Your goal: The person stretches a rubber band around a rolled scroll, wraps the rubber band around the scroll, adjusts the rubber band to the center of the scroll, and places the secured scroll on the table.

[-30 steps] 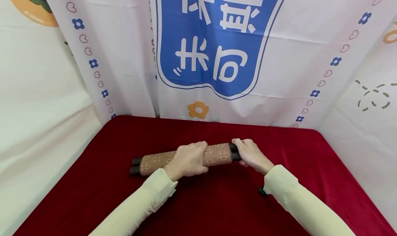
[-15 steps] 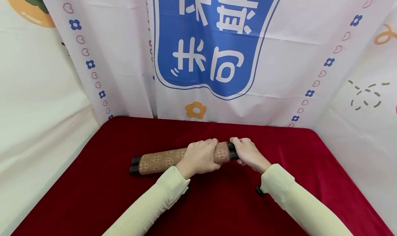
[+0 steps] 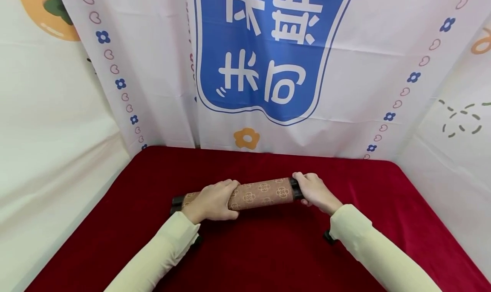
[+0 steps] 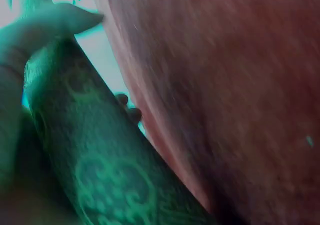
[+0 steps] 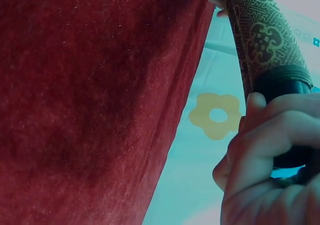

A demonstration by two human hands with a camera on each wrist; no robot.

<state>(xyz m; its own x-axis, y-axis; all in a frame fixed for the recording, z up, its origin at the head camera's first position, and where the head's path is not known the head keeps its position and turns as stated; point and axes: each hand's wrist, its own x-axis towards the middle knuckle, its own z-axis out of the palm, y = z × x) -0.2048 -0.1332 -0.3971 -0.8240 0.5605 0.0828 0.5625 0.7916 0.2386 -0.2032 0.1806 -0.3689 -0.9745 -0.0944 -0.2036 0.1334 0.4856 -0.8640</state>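
Observation:
A brown scroll point(image 3: 264, 194) with a pale gold floral pattern lies slanted across the middle of the view, rolled up on two rods with black ends. My left hand point(image 3: 215, 202) grips its left part, palm down; in the left wrist view the thumb and fingertips show on opposite sides of the scroll point(image 4: 110, 170). At the other end, the fingers of my right hand point(image 3: 315, 193) curl round the black rod ends point(image 3: 297, 189). The right wrist view shows this hold close up, by the black collar point(image 5: 282, 80). Parts of the left rod ends are hidden behind the left hand.
Red velvety cloth point(image 3: 276, 249) covers the table. Behind it hangs a white printed curtain point(image 3: 172, 113) with a blue sign point(image 3: 257, 91); more white fabric closes off both sides. A small dark device point(image 3: 329, 237) shows under the right sleeve.
My left hand slid right along the scroll toward the right hand, then back left, farther than where it started. The right hand has kept its hold on the black ends.

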